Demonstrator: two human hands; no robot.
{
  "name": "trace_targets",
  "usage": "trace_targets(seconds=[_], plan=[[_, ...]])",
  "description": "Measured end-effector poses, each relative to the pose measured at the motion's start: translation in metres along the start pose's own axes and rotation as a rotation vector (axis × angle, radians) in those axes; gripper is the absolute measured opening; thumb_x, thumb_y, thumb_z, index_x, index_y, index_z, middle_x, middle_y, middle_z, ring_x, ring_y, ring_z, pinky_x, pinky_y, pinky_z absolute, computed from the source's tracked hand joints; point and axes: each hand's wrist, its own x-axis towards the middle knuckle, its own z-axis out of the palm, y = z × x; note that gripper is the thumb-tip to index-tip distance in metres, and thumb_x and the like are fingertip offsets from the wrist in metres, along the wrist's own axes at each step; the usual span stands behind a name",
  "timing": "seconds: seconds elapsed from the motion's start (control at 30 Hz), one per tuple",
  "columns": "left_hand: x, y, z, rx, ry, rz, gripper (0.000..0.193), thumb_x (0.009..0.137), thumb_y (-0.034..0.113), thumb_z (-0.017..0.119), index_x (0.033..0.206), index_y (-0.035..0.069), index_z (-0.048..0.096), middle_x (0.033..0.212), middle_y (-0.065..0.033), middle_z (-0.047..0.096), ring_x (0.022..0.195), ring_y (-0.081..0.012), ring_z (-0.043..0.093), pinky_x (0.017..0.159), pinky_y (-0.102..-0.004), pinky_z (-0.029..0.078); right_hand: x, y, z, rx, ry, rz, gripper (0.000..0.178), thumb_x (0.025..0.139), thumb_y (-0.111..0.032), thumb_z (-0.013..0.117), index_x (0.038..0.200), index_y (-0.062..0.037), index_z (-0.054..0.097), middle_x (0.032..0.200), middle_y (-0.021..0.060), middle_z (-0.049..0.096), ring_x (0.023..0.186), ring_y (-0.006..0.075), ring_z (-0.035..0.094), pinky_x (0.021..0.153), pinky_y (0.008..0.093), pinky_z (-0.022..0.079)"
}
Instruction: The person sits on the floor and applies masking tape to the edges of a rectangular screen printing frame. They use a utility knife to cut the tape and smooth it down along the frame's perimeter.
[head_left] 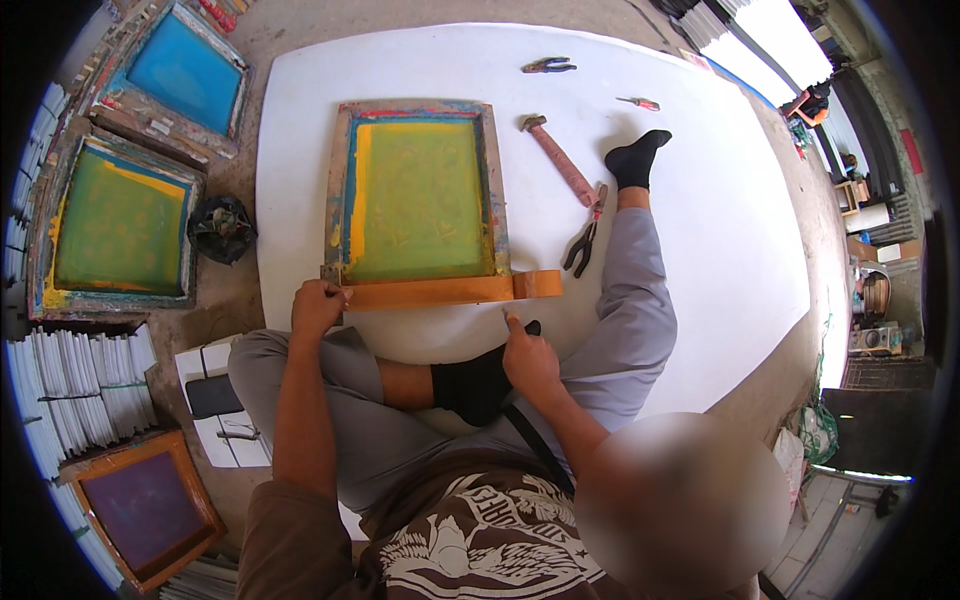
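A wooden screen printing frame with green and yellow mesh lies on the white board. Brown packing tape stretches along its near edge, still joined to the roll at the right corner. At the near left corner, my left hand is closed with its fingertips on the tape's end. My right hand is closed just below the roll, apart from it. A small thin thing seems to show at its fingertips, too small to name.
On the white board lie a hammer, pliers, a second pair of pliers and a screwdriver. More frames, a black bag and bundled paper stacks stand at left. My legs flank the work.
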Motion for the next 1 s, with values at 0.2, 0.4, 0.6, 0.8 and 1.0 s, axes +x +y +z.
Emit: trace_targets(seconds=[0.2, 0.4, 0.6, 0.8, 1.0], plan=[[0.013, -0.029, 0.011, -0.048, 0.008, 0.058, 0.029, 0.086, 0.027, 0.083, 0.091, -0.001, 0.080, 0.080, -0.0133, 0.078, 0.074, -0.0230, 0.075, 0.071, -0.0364, 0.056, 0.002, 0.025, 0.000, 0.123, 0.302, -0.044, 0.052, 0.097, -0.023, 0.064, 0.146, -0.0123, 0.051, 0.099, 0.0228, 0.075, 0.088, 0.0466, 0.073, 0.080, 0.0570, 0.057], [0.012, -0.034, 0.010, -0.140, -0.015, 0.034, 0.027, 0.088, 0.025, 0.083, 0.093, -0.002, 0.079, 0.081, -0.0125, 0.077, 0.074, -0.0208, 0.073, 0.069, -0.0360, 0.055, 0.075, 0.046, -0.066, 0.258, 0.441, -0.141, 0.044, 0.090, -0.032, 0.078, 0.127, -0.0102, 0.068, 0.094, 0.0223, 0.075, 0.090, 0.0443, 0.072, 0.078, 0.0519, 0.057], [0.001, -0.021, 0.001, -0.216, -0.020, 0.114, 0.024, 0.092, 0.020, 0.080, 0.092, -0.003, 0.075, 0.080, -0.0106, 0.076, 0.072, -0.0148, 0.068, 0.066, -0.0326, 0.053, 0.114, 0.071, -0.073, 0.051, 0.175, -0.177, 0.035, 0.091, -0.036, 0.075, 0.108, -0.0058, 0.075, 0.094, 0.0213, 0.074, 0.090, 0.0433, 0.072, 0.079, 0.0497, 0.056], [-0.002, -0.022, -0.011, -0.244, -0.045, 0.113, 0.026, 0.091, 0.022, 0.082, 0.092, -0.004, 0.075, 0.077, -0.0051, 0.071, 0.068, -0.0116, 0.061, 0.062, -0.0306, 0.049, 0.112, 0.103, -0.064, 0.202, 0.163, -0.221, 0.033, 0.094, -0.034, 0.074, 0.098, -0.0012, 0.073, 0.083, 0.0169, 0.073, 0.076, 0.0357, 0.070, 0.073, 0.0443, 0.053], [-0.004, -0.026, -0.015, -0.358, -0.106, 0.066, 0.027, 0.091, 0.023, 0.082, 0.094, -0.003, 0.075, 0.076, -0.0033, 0.068, 0.065, -0.0096, 0.060, 0.057, -0.0270, 0.047, 0.098, 0.124, -0.092, 0.522, 0.080, -0.161, 0.033, 0.093, -0.033, 0.075, 0.096, -0.0008, 0.072, 0.080, 0.0196, 0.070, 0.079, 0.0393, 0.069, 0.076, 0.0445, 0.053]])
